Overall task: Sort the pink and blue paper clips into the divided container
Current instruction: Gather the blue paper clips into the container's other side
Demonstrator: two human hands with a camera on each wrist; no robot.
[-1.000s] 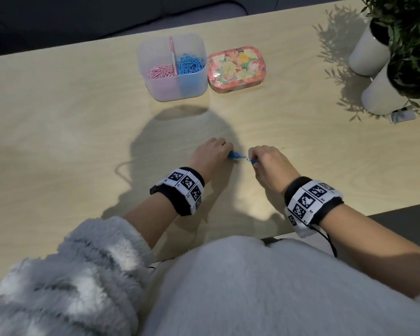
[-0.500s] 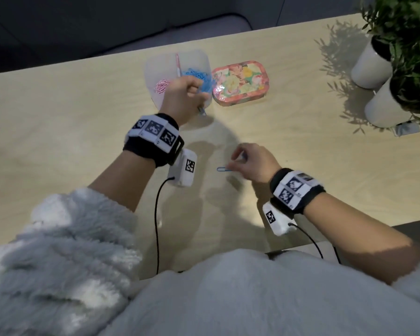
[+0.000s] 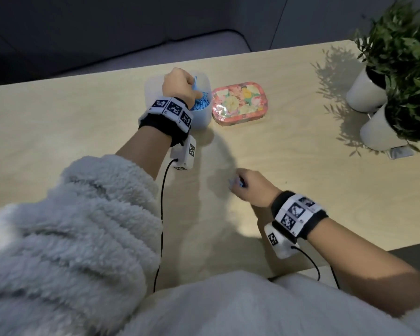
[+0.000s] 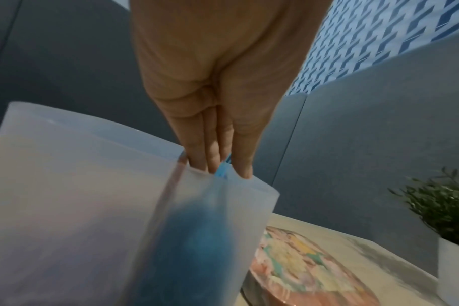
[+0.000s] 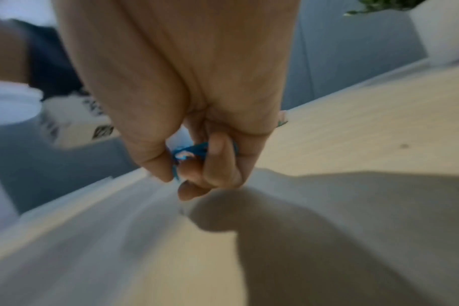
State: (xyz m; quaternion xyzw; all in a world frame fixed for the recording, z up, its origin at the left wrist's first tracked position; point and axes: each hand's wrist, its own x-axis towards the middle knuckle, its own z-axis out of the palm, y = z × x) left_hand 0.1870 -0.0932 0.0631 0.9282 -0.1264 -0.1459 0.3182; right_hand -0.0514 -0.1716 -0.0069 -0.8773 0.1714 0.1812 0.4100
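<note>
Wooden table [image 3: 289,146], hands pinching blue clips [image 3: 195,81]

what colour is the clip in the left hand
Blue; the paper clip pinched by the left hand shows best in the head view.

The left hand [image 3: 180,87] covers most of the divided container [image 3: 203,117], hiding its left compartment. The right hand [image 3: 254,187] is smeared with blur, so the blue paper clips [image 5: 190,152] in its curled fingers cannot be counted. Frame edges crop both potted plants [image 3: 398,44].
</note>
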